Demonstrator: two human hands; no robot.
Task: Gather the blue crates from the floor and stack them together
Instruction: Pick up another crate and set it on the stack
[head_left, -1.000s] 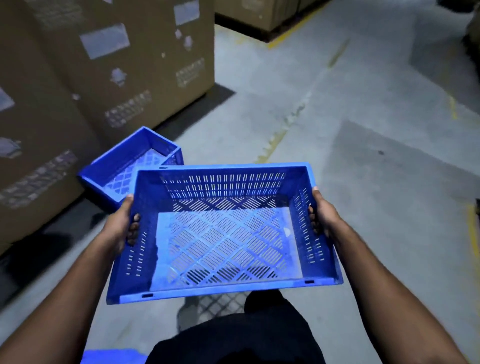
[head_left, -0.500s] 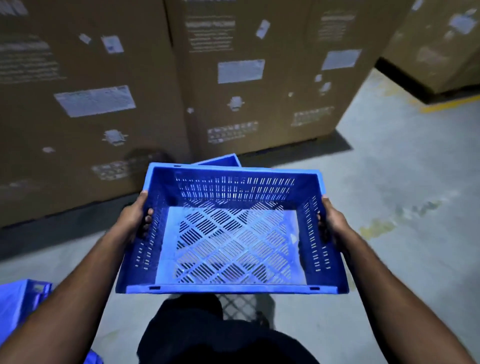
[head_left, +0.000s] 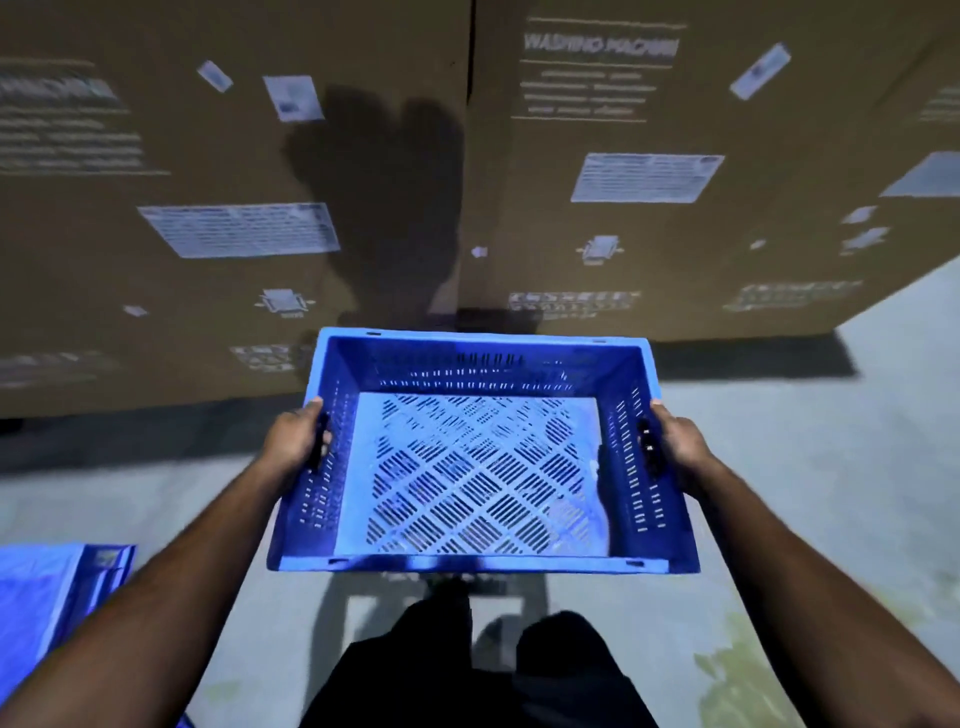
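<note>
Left hand (head_left: 293, 441) and right hand (head_left: 675, 447) grip opposite side walls of a blue crate (head_left: 480, 562), near cardboard boxes (head_left: 675, 234).

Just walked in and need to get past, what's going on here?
A person is carrying an empty blue crate at waist height, left hand and right hand gripping its side handles. They face tall cardboard boxes. More blue crates sit on the floor at lower left, likely where this one goes.
</note>
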